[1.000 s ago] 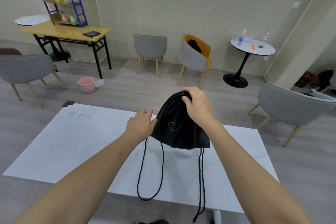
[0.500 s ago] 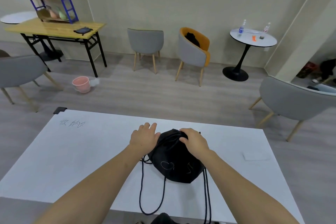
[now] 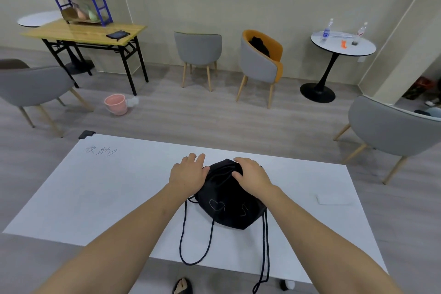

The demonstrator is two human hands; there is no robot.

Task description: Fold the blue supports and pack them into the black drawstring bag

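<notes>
The black drawstring cords (image 3: 264, 255) hang over the near edge of the white rectangular table (image 3: 95, 193), whose bare top spreads wide to left and right. The bulging black fabric drawstring bag (image 3: 226, 200) lies mid-table, mouth gathered at its far end. The left hand (image 3: 188, 173) rests flat-fingered against its left side; the right hand (image 3: 250, 175) presses its top, fingers slightly curved.

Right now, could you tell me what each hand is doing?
Left hand: open, resting against the black drawstring bag.
Right hand: open, fingers pressing on the bag's gathered top.
</notes>
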